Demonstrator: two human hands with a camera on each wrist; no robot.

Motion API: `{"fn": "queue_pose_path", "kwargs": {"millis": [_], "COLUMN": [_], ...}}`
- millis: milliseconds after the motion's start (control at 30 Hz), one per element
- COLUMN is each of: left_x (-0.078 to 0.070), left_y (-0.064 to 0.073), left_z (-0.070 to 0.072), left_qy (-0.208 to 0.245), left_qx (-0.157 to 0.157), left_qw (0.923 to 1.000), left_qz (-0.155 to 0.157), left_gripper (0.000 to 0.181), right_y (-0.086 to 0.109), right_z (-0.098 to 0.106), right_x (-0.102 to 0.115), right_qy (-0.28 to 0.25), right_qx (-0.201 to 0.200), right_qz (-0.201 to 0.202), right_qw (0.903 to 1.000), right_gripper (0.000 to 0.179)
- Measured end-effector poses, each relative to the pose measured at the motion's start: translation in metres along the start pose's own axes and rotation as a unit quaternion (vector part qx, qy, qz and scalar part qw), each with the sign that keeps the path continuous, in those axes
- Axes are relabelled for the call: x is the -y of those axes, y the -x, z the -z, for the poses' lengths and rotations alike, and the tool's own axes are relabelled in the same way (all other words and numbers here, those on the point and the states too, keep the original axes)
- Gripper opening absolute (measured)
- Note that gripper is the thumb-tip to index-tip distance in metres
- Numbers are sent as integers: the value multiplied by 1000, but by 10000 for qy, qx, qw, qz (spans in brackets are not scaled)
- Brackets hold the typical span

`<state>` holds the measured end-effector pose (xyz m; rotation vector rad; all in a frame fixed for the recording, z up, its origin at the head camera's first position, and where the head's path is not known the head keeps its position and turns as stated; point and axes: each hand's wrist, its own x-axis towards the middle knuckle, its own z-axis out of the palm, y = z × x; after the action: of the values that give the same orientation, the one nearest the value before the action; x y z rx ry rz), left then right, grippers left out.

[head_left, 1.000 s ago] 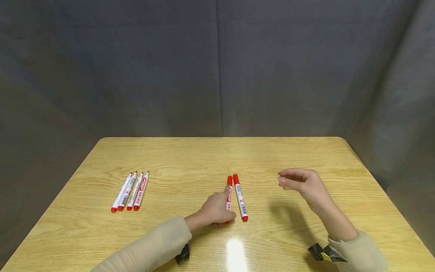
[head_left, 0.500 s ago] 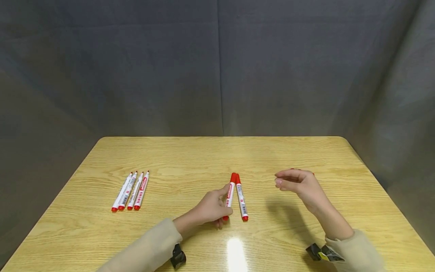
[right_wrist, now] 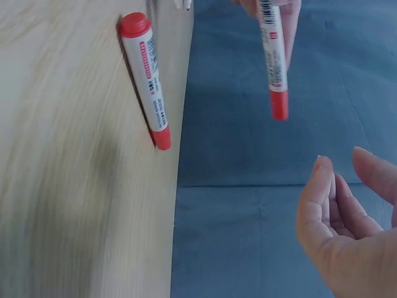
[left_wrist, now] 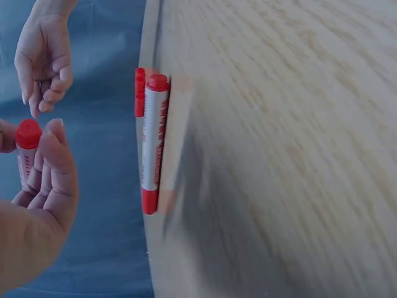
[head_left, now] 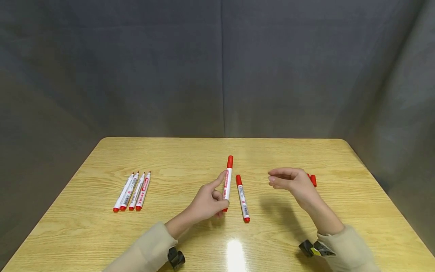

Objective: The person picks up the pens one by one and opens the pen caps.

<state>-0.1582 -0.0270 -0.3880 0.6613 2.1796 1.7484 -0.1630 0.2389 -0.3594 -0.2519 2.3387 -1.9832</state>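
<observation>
My left hand (head_left: 205,200) pinches a white marker with a red cap (head_left: 227,183) between thumb and fingers, raised off the table with the capped end pointing away. In the right wrist view the raised marker (right_wrist: 273,56) shows its barcode side and red end. Just right of it, a second capped red marker (head_left: 242,198) lies on the wood. My right hand (head_left: 291,184) hovers further right, fingers bent toward the thumb, a gap between them and nothing held. The right wrist view shows that gap at the right hand (right_wrist: 338,230) too.
Several uncapped red markers (head_left: 142,190) lie side by side at the left of the table (head_left: 183,158). Loose red caps (head_left: 313,180) lie behind the right hand, partly hidden by it. A dark grey curtain (head_left: 217,75) hangs beyond the far edge.
My left hand has picked up the marker it was touching, lifting it away from the other marker. My right hand has drifted slightly left, uncovering red caps behind it.
</observation>
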Motion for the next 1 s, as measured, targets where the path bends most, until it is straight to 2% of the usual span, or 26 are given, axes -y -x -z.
{"fn": "queue_pose_path", "kwargs": {"millis": [100,233,433,567,667,1000], "left_x": [-13,-14,7,9,8,7], "left_y": [4,6,-1,-1,0,2], "left_z": [0,-3,-8,-8,-9,-9], "left_qy": [21,-128,-744,-902,-976,-1199], "left_qx": [59,169,176,218,239,311], "left_qw": [9998,9977,9859,9782,9750,9726], "left_qz": [-177,-649,-1485,-1855,-1983,-1967], "left_gripper": [81,83,90,90,90,89], "right_y": [-5,-14,-29,-35,-38,-41], "right_z": [-7,-18,-33,-41,-46,-55], "right_x": [3,7,18,25,27,29], "right_qy": [-56,-18,-150,-229,-176,125], "right_qx": [10,11,-45,-52,-78,-272], "right_qz": [35,84,238,347,395,363], "right_qw": [10000,10000,9996,9991,9990,9989], "right_gripper": [35,34,37,36,33,25]}}
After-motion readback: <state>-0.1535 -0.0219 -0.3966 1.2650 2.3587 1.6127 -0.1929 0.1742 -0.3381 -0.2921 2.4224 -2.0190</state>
